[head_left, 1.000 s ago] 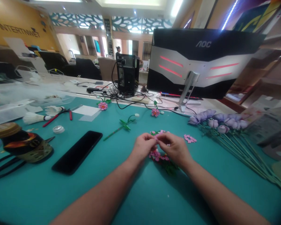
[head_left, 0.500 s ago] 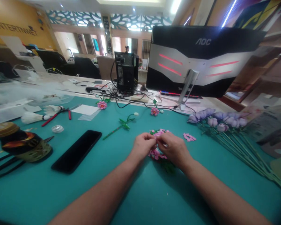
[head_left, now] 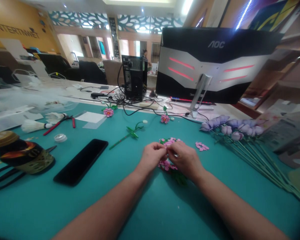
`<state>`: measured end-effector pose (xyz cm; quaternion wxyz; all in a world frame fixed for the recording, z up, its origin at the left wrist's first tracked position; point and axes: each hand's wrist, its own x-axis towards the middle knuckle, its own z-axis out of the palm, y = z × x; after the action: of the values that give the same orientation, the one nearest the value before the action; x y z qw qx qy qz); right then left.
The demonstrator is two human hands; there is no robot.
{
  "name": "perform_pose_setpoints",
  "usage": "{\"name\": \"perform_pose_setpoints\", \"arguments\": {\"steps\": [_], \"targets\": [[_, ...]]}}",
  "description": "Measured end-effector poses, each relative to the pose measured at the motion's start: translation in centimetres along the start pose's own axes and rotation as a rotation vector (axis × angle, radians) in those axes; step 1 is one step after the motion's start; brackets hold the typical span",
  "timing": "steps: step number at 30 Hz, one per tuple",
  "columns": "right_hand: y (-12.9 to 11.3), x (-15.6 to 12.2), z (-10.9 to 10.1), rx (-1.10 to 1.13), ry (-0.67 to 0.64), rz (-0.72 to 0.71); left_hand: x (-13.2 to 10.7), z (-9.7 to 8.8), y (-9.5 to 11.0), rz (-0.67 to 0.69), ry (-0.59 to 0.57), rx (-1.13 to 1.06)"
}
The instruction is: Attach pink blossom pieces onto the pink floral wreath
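My left hand (head_left: 153, 155) and my right hand (head_left: 185, 158) meet at their fingertips over a cluster of small pink flowers with green leaves (head_left: 167, 165). Both hands are closed in a pinch, thumb against forefinger. Whatever lies between the fingertips is too small and too covered to name. Part of the flower cluster is hidden beneath my right hand. Just right of that hand lies a small pile of loose pink pieces (head_left: 202, 146). To the left of my hands rests a green stem with leaves and a white bud (head_left: 132, 132).
Left on the green mat (head_left: 95, 203) are a black phone (head_left: 82, 162), a dark jar (head_left: 25, 156), shuttlecocks (head_left: 35, 125) and red-handled pliers (head_left: 52, 128). Purple flowers (head_left: 236, 135) lie right. Two pink flowers (head_left: 108, 112) sit near the monitor (head_left: 215, 66) and computer case (head_left: 133, 76).
My hands keep almost the same pinch over the flower cluster. The view has shifted very slightly. A person far in the background has moved to the right.
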<state>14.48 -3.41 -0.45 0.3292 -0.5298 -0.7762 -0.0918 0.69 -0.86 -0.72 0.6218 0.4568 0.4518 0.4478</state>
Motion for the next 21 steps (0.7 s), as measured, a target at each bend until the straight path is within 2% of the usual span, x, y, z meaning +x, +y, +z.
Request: {"name": "perform_pose_setpoints", "arguments": {"steps": [6,9,17,21], "targets": [[-0.13,0.42,-0.61,0.346,-0.050,0.200,-0.29,-0.09,0.58,-0.049,-0.051,-0.110],[-0.16,0.44,-0.67,0.419,-0.062,0.254,-0.35,-0.21,0.58,-0.070,-0.063,-0.126],[0.14,0.26,-0.65,0.075,-0.052,-0.010,-0.02,-0.25,0.12,-0.068,-0.085,-0.057],[0.05,0.13,-0.36,0.005,-0.034,-0.038,-0.07,-0.15,0.25,-0.074,-0.062,-0.054]]}}
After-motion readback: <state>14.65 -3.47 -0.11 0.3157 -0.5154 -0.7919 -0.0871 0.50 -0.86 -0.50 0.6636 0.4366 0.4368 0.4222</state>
